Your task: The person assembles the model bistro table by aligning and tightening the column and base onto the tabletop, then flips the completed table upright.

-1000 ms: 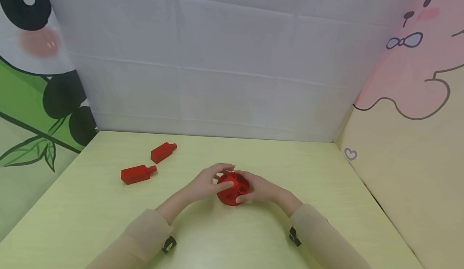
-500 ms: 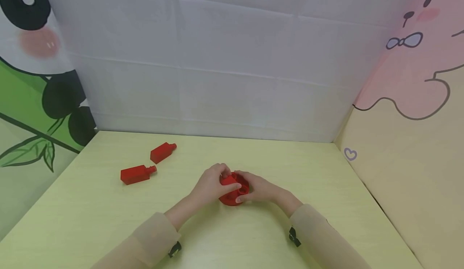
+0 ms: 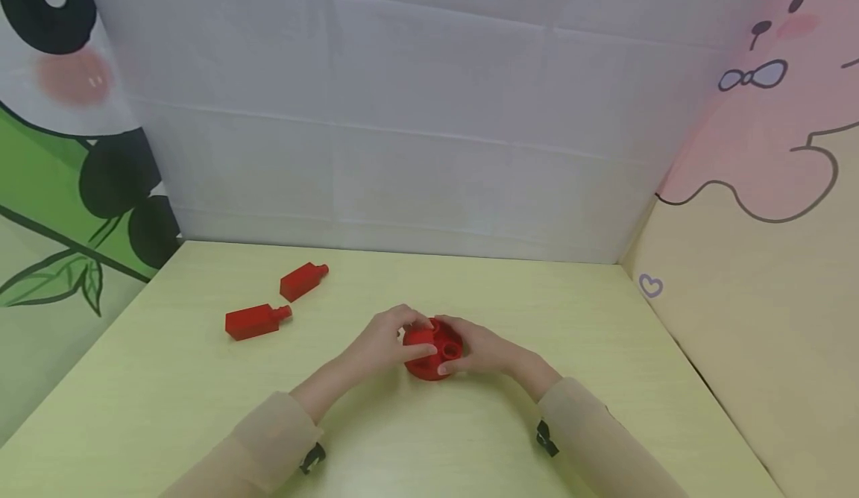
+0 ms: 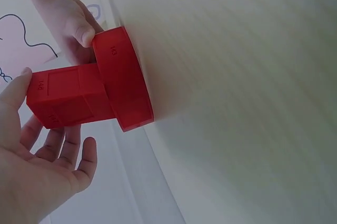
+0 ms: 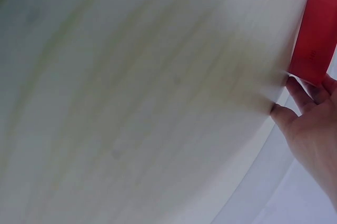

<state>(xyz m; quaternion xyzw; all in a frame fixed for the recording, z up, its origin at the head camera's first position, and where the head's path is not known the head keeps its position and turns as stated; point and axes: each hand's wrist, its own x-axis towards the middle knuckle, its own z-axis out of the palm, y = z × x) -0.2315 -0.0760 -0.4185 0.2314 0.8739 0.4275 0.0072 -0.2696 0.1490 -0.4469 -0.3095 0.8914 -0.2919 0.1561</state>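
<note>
Worked before a white cloth (image 3: 429,110) rising behind the far edge of a pale yellow table (image 3: 429,438). Had the right hand (image 3: 479,345) curled round the rim of a round red base (image 4: 126,82), apparently resting flat midway between the table's left and right edges. Had the left hand (image 3: 392,338) round a red block (image 4: 66,95) standing upright on that base, held at the fingertips near its top, clear of the palm. Judged both parts light, stiff, smooth, perhaps slippery, hardly fragile; best taken by the block's flat sides and the base's rim. Had the nearer necked block (image 3: 251,322) and farther necked block (image 3: 300,282) lying toward the table's far left corner, well apart from both hands.
</note>
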